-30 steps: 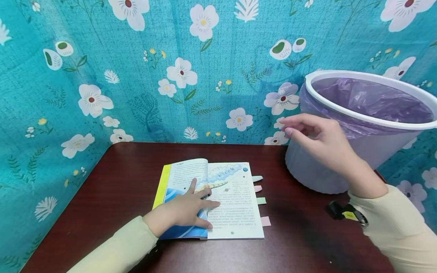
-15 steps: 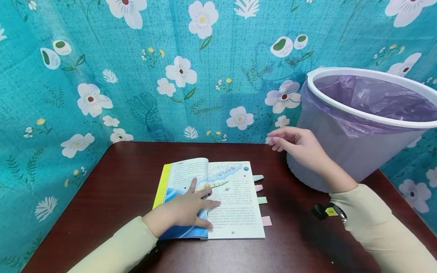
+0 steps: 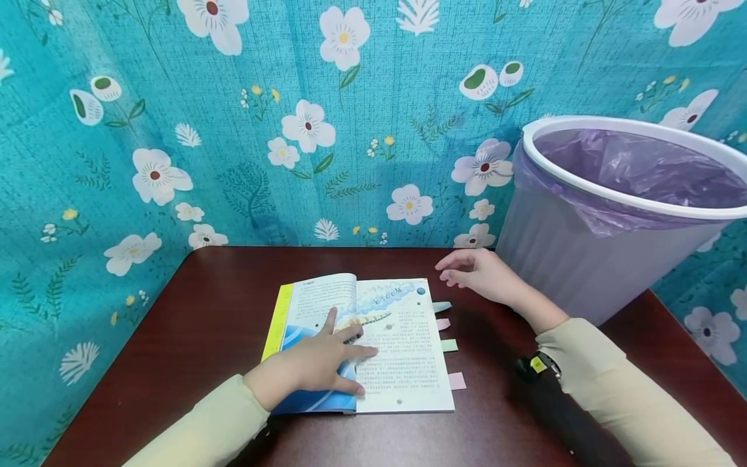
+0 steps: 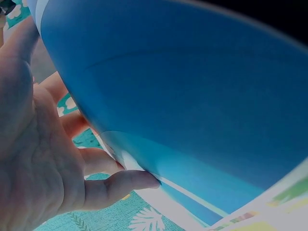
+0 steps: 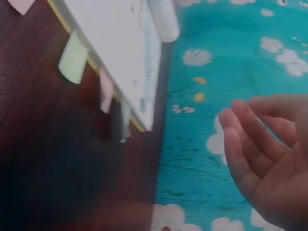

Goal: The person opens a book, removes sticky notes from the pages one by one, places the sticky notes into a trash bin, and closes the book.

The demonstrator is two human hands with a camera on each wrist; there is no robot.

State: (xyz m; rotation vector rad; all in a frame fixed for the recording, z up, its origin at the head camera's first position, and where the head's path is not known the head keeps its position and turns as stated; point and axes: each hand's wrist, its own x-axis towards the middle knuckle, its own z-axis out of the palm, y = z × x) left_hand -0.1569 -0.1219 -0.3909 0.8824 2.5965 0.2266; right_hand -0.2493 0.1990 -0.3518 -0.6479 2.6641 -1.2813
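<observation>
An open book (image 3: 403, 370) lies on the dark wooden table (image 3: 192, 350). Its left page is blue at the bottom, a yellow strip (image 3: 277, 318) shows along the left side, and several paper tabs (image 3: 449, 345) stick out on the right. My left hand (image 3: 312, 360) rests on the pages near the spine with its fingers spread. In the left wrist view, the blue page (image 4: 183, 96) fills most of the picture beside the palm. Loosely bent and holding nothing, my right hand (image 3: 487, 275) hovers just beyond the book's upper right corner. The right wrist view shows nothing between its fingertips (image 5: 233, 137).
A pale bin (image 3: 543, 246) lined with a purple plastic bag (image 3: 630, 162) stands at the right, behind my right forearm. Teal flowered cloth (image 3: 362, 130) hangs along the table's back and left sides.
My right hand has moved left and down, from in front of the bin toward the book's upper right corner. My left hand has stayed on the pages.
</observation>
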